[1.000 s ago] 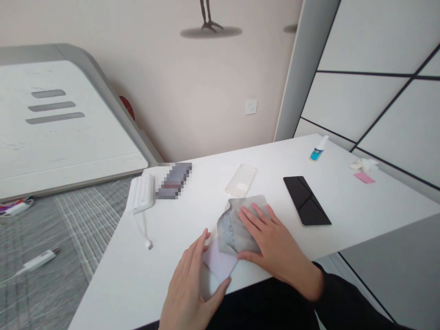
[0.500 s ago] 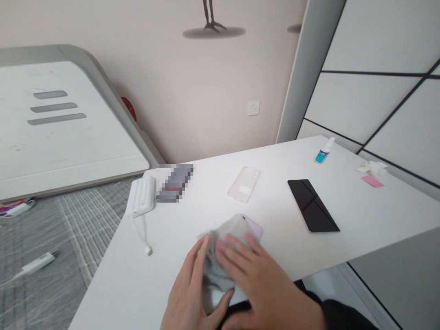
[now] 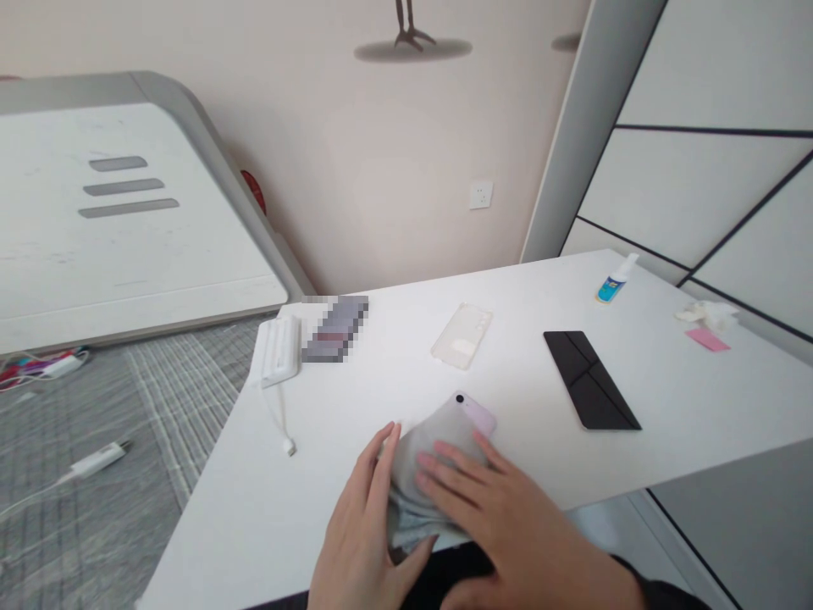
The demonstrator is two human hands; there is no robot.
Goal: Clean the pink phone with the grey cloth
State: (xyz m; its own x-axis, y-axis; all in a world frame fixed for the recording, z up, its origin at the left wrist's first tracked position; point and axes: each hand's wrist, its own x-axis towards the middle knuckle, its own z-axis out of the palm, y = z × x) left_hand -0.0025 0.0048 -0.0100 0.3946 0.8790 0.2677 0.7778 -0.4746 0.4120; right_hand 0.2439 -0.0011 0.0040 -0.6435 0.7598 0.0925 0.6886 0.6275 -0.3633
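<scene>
As the right hand [image 3: 495, 500], fingers spread, lies on gray cloth [image 3: 419, 453] over a lilac tablet [image 3: 481, 416] at the tabletop's [image 3: 247, 508] near edge, the left hand [image 3: 363, 527], thumb apart, should brace it against slipping.

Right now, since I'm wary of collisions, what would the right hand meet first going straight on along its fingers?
Probably the left hand, beside the grey cloth under the right hand; exact heights are unclear.
</scene>
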